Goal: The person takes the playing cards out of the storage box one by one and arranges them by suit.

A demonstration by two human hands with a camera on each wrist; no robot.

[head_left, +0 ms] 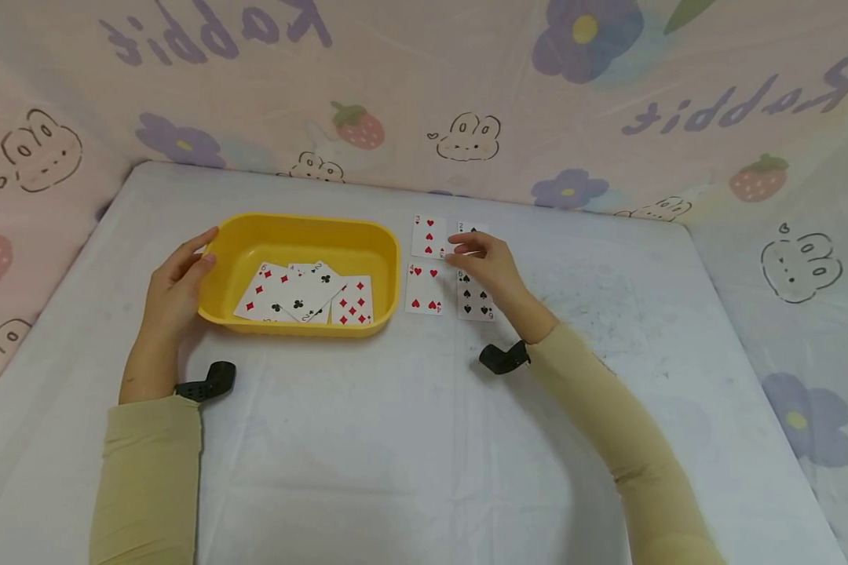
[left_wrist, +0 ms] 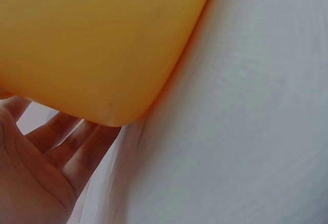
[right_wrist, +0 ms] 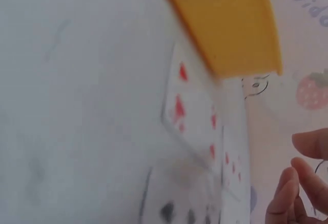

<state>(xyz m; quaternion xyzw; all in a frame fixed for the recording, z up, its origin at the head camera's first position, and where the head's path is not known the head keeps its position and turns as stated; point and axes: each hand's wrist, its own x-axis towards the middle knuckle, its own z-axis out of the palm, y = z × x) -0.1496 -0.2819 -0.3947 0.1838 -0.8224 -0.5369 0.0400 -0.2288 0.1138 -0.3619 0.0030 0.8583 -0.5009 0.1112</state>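
My left hand grips the left end of a yellow plastic basin. In the left wrist view its fingers lie against the basin's outer wall. Over the cards right of the basin hovers my right hand, fingers loosely bent and holding nothing. Around it lie a three of hearts, a four of hearts, a six of spades and a two, partly hidden by the hand. Inside the basin is a loose pile with a six of diamonds, a two of clubs and another diamond card.
White cloth covers the table. A patterned curtain with rabbits, flowers and strawberries hangs behind the table's back edge and along both sides. Black wrist mounts sit at both cuffs.
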